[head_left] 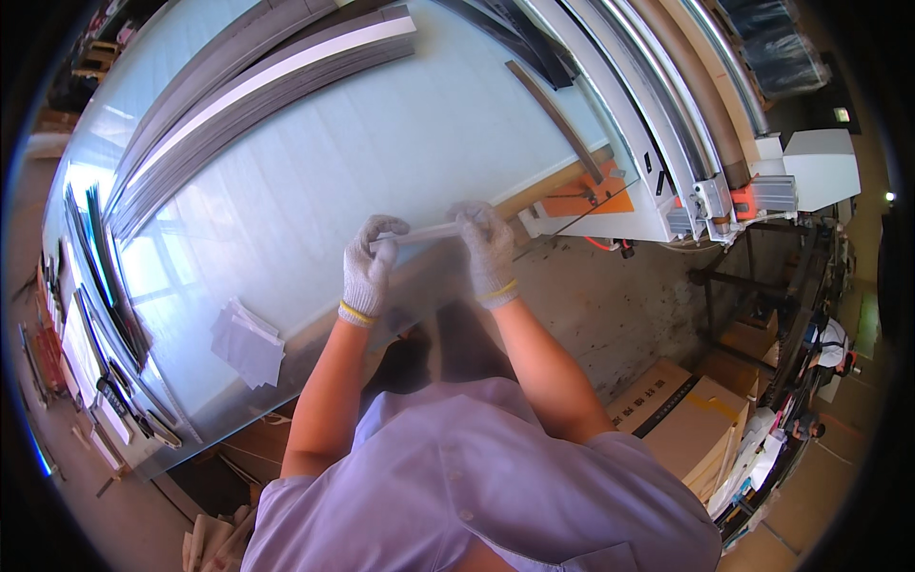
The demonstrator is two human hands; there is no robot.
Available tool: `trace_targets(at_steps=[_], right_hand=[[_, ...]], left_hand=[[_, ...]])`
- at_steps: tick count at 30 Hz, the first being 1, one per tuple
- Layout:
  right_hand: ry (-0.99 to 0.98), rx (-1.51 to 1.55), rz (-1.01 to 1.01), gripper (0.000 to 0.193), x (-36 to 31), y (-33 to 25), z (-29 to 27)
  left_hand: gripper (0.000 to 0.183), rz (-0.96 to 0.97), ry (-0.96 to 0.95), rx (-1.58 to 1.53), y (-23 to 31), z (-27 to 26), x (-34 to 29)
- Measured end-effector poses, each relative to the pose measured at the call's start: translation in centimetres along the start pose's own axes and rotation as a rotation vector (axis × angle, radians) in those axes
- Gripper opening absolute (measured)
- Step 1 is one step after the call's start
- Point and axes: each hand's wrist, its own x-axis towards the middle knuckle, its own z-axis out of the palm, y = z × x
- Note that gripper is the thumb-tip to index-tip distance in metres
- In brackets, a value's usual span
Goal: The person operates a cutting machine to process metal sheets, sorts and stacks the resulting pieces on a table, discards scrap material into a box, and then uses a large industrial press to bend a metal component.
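Both hands wear pale knitted gloves with yellow cuff bands. Between them, over the near edge of the glass-topped table (315, 205), stretches a short, narrow whitish strip (426, 232); its exact kind does not show. My left hand (370, 265) pinches one end between thumb and fingers. At the other end, my right hand (488, 250) has its fingers closed on the strip, with the fingertips somewhat blurred. Several grey sheets (248, 345) lie in a small fanned pile near the table's front edge, left of my left hand.
Long dark strips (276, 91) are stacked across the far left of the table. A cutter knife (116, 396) and thin strips lie at the left edge. To the right stands a machine with long metal rollers (667, 105). A cardboard box (681, 415) sits at lower right.
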Motion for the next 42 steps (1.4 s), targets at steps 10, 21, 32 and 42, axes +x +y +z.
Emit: trace_targets(at_steps=[10, 21, 32, 42], right_hand=[[0.012, 0.243, 0.017, 0.038, 0.7, -0.1, -0.4], [-0.167, -0.081, 0.453, 0.013, -2.8, 1.1, -2.1], [-0.189, -0.434, -0.345, 0.019, -1.9, 3.6, -2.5], [-0.202, -0.007, 0.527, 0.018, -4.7, 3.9, -1.7]], left_hand=[[0.018, 0.046, -0.008, 0.014, -0.1, -0.3, 1.2], [0.043, -0.381, 0.001, -0.918, -2.8, 0.1, -0.4], [0.039, 0.194, -0.478, 0.274, 0.4, -2.9, 2.5], [0.018, -0.314, -0.355, -0.077, 0.9, -3.5, 2.7]])
